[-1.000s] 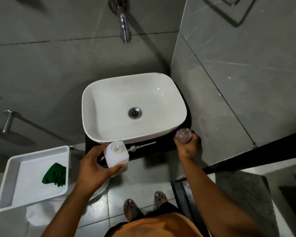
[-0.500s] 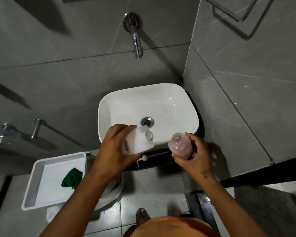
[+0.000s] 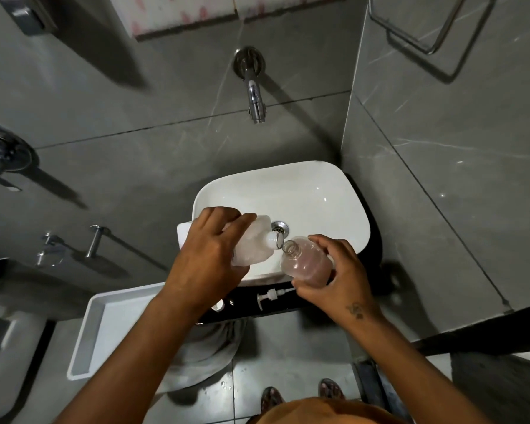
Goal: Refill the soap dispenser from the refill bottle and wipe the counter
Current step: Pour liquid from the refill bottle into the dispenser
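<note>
My left hand [image 3: 207,258] grips the white refill bottle [image 3: 254,244], tipped on its side with its open neck pointing right. My right hand [image 3: 338,281] holds the clear soap dispenser bottle [image 3: 306,261], which has pinkish liquid inside and is tilted with its open mouth toward the refill bottle's neck. The two openings almost meet over the white sink [image 3: 318,197]. The dispenser's white pump head [image 3: 271,295] lies on the black counter [image 3: 288,306] in front of the sink. A small white cap [image 3: 218,306] lies left of the pump.
A chrome tap [image 3: 256,101] sticks out of the grey tiled wall above the sink. A white tray [image 3: 104,325] stands at the left, partly behind my left arm. A wire towel rack [image 3: 416,26] hangs on the right wall. My feet stand on the wet tiled floor [image 3: 288,356] below.
Both hands rose from the counter and came together over the sink. The refill bottle went from upright to tipped sideways, and its neck closed in on the dispenser's mouth.
</note>
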{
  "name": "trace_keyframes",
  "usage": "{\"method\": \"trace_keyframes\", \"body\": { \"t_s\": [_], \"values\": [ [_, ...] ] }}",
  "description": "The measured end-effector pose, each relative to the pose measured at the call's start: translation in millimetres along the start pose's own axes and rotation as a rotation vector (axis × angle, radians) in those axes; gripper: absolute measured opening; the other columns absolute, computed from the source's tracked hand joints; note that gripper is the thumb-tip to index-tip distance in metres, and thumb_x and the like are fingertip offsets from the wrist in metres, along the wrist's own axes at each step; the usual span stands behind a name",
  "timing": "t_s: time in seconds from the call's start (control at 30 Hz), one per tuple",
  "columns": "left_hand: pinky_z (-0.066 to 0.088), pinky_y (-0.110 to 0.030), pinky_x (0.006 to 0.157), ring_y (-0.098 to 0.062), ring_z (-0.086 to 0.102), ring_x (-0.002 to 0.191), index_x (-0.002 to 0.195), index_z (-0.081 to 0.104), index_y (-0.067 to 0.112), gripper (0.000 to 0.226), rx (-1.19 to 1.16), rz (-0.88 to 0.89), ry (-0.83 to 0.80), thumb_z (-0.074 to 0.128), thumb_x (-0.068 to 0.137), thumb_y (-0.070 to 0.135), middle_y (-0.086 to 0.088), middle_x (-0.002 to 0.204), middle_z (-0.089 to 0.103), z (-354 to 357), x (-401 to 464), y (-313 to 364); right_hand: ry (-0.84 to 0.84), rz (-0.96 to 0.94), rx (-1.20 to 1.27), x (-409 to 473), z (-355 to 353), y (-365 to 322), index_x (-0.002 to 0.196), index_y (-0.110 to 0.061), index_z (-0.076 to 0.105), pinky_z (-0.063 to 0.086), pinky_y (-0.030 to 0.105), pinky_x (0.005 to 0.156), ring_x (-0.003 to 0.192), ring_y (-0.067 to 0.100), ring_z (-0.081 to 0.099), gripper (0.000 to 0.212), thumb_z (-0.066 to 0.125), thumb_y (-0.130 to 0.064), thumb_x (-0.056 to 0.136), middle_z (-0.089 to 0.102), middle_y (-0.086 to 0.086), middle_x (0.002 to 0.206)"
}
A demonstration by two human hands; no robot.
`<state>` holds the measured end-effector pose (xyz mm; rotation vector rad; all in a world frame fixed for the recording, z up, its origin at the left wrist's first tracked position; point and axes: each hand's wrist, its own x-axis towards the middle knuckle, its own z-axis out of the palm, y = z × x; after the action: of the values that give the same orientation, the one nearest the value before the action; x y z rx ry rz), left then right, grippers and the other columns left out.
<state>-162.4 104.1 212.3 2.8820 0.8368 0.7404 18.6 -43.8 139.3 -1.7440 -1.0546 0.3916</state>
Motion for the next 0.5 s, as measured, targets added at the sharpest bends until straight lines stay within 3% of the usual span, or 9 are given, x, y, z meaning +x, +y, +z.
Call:
{"method": "trace_keyframes", "body": {
  "t_s": [0.17,0.33,0.5],
  "values": [
    [0.047,-0.039,0.089,-0.027,0.048,0.109,0.131,0.065,0.013,0.078,0.025,0.007,-0.025,0.089,0.057,0.006,-0.01,0.116,0.06,-7.6,3.5,5.1,-0.015,-0.02,-0.002,4.0,2.7,-0.2,0.125,-0.033,0.059,0.044,0.002,0.085,0.105,-0.013,0.054,0.077,0.087,-0.029,0.054,0.055,-0.01,0.114],
    [0.052,-0.043,0.086,-0.028,0.049,0.108,0.13,0.065,0.014,0.076,0.034,0.029,-0.033,0.087,0.057,0.003,-0.009,0.116,0.059,-10.9,7.4,4.8,-0.018,-0.024,-0.002,6.6,4.8,1.8,0.126,-0.036,0.057,0.04,-0.002,0.084,0.106,-0.012,0.055,0.076,0.079,-0.042,0.053,0.054,-0.013,0.115],
    [0.048,-0.041,0.087,-0.026,0.047,0.108,0.129,0.066,0.013,0.075,0.071,0.054,-0.035,0.089,0.058,0.006,-0.009,0.116,0.059,-12.0,11.6,5.0,-0.024,-0.031,-0.019,9.3,7.1,2.6,0.126,-0.04,0.054,0.041,-0.002,0.081,0.106,-0.01,0.055,0.077,0.079,-0.042,0.053,0.052,-0.018,0.115]
  ]
}}
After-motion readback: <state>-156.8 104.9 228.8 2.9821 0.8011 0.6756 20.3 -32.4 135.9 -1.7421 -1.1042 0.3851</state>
